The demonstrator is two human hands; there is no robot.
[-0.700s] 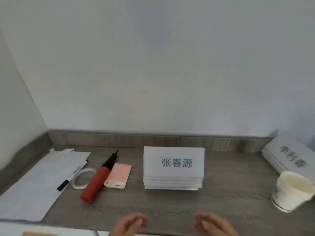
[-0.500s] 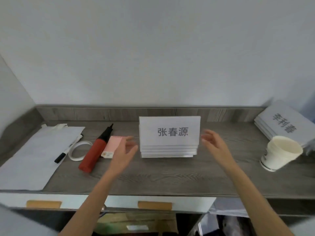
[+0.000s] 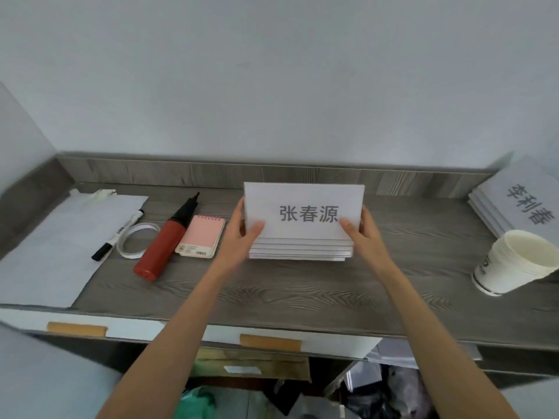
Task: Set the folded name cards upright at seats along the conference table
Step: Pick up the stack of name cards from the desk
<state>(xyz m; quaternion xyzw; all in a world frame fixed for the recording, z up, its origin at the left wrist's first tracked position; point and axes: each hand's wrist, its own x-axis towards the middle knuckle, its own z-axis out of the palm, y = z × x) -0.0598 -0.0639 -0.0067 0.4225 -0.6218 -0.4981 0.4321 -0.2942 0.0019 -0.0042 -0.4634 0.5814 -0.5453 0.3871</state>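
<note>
Name cards: we see a stack of white folded paper name cards [image 3: 302,234] lying flat on the grey wood-grain shelf top [image 3: 302,291], near the middle, its top card printed with three grey characters.
Left hand: our left hand [image 3: 242,237] clasps the stack's left end, thumb pressed on the top card's lower left corner, fingers wrapped around the side edge.
Right hand: our right hand [image 3: 363,237] clasps the right end the same way, thumb on the top card beside the last character, fingers behind the edge.
Lift: we cannot tell whether the top cards are raised off the rest.
Second stack: another pile of white printed cards [image 3: 514,201] lies at the far right, against the back edge.
Cups: a nested stack of white paper cups [image 3: 511,263] rests tilted just in front of that pile.
Left of the cards: a pink spiral-bound notepad [image 3: 201,235] lies just beside our left hand, touching a red cylinder with a black nozzle [image 3: 165,241]; further left lie a clear tape ring [image 3: 136,240] and a black-and-white marker [image 3: 119,235] on a white paper sheet [image 3: 45,252].
Below: white drawer fronts with tan handles [image 3: 270,341] run under the shelf.
</note>
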